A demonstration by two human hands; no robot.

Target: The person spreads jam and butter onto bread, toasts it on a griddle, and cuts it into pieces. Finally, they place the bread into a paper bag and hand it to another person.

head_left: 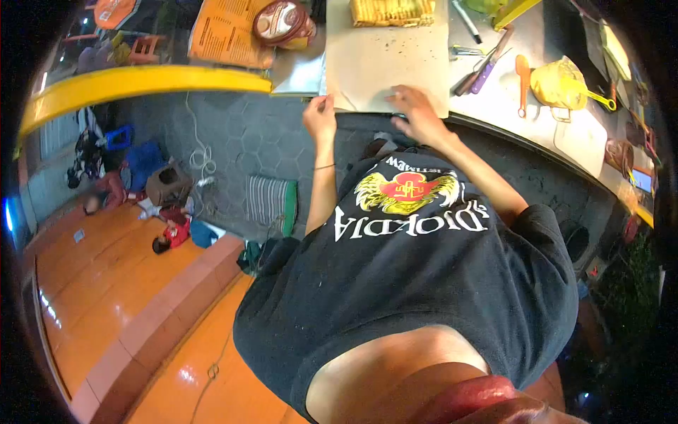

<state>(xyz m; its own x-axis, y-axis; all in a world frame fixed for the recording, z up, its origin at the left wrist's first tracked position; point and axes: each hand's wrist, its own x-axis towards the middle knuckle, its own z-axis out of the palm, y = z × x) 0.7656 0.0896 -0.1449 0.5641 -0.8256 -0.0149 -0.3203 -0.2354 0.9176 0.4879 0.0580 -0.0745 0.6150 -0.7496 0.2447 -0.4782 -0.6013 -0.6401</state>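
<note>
A pale sheet or board point(385, 67), sprinkled with dark crumbs, lies on the counter in front of me. At its far end sits a golden-brown slab cut into pieces point(393, 13), which looks like bread. My left hand point(320, 117) is at the near left corner of the pale sheet, thumb and fingers pinched together; what is between them, if anything, is too small to make out. Over the near right part of the sheet, my right hand point(418, 113) has its fingers apart and holds nothing.
Right of the sheet lie a purple-handled knife point(482, 78), a marker point(466, 21), an orange spatula point(522, 85) and a yellow pot point(559, 83). A brown-lidded tub point(284, 25) stands left, by an orange printed menu point(232, 35). A yellow bar point(148, 79) extends left. Two people are on the orange floor point(127, 275).
</note>
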